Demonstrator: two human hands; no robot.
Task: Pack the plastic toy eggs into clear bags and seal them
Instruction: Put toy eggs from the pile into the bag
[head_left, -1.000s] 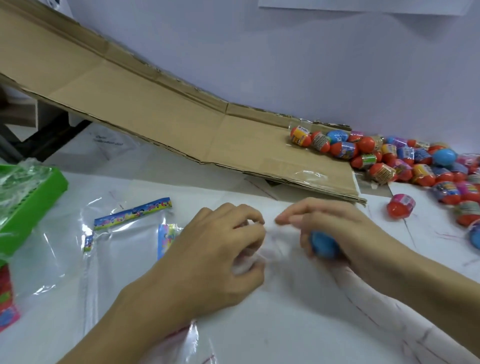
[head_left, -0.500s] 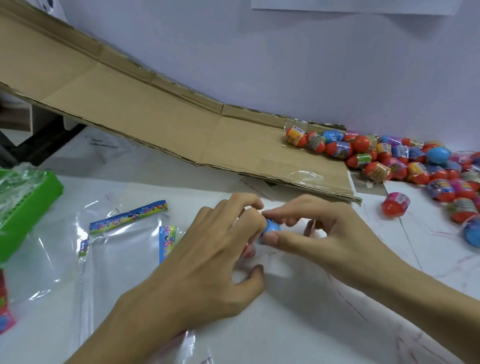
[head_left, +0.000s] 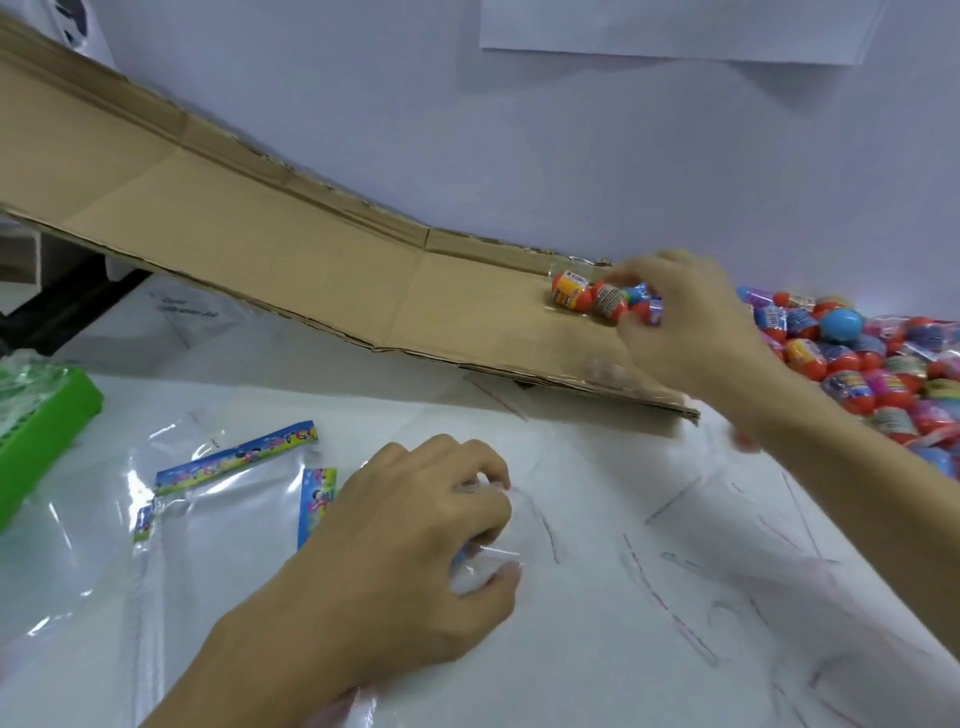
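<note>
I see the table (head_left: 597, 649), white and strewn with clear film, filling the near field. A long cardboard sheet (head_left: 291, 260) slopes from far left down toward the right. The heap of plastic toy eggs (head_left: 857, 364) lies at far right on the table, with a few eggs on the cardboard's lower end. A green tray (head_left: 47, 431) sits at left edge. Clear bags with printed header strips (head_left: 218, 514) lie flat at near left. My left hand (head_left: 410, 551) has its grip curled, pinching a clear bag (head_left: 498, 551) at near centre. My right hand (head_left: 680, 322) reaches over the eggs on the cardboard; motion blur, so I cannot tell whether its grip holds one.
</note>
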